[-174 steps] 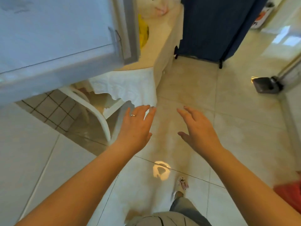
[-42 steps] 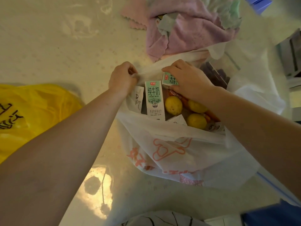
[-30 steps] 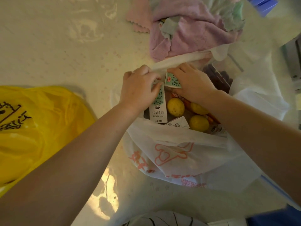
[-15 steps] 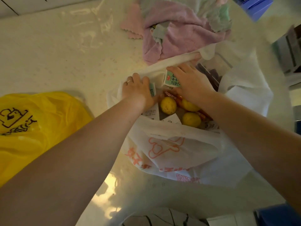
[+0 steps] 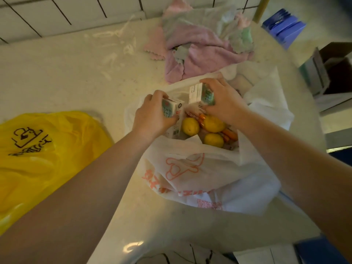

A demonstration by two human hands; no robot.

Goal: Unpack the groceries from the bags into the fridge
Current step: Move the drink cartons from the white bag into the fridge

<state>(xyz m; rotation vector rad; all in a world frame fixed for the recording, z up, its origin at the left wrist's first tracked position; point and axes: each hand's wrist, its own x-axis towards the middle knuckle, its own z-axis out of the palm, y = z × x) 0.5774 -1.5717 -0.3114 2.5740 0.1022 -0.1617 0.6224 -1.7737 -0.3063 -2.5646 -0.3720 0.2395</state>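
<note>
A white plastic bag (image 5: 207,174) with orange print stands open on the pale counter (image 5: 72,79). Inside it lie three yellow lemons (image 5: 190,126), some orange sausages (image 5: 229,134) and small milk cartons. My left hand (image 5: 152,117) grips one green-and-white milk carton (image 5: 172,111) at the bag's left side. My right hand (image 5: 222,101) grips a second milk carton (image 5: 200,94) at the bag's far side. Both cartons are lifted partly above the other groceries. A third carton (image 5: 174,131) stands under my left hand.
A yellow plastic bag (image 5: 42,159) with black print lies at the left of the counter. Crumpled pink and green cloths (image 5: 202,50) lie behind the white bag near the tiled wall. A blue box (image 5: 283,27) and an open cardboard box (image 5: 331,71) sit at the right.
I came from the fridge to the counter. My left hand let go of the bag's edge and took hold of a milk carton. Both hands have raised their cartons.
</note>
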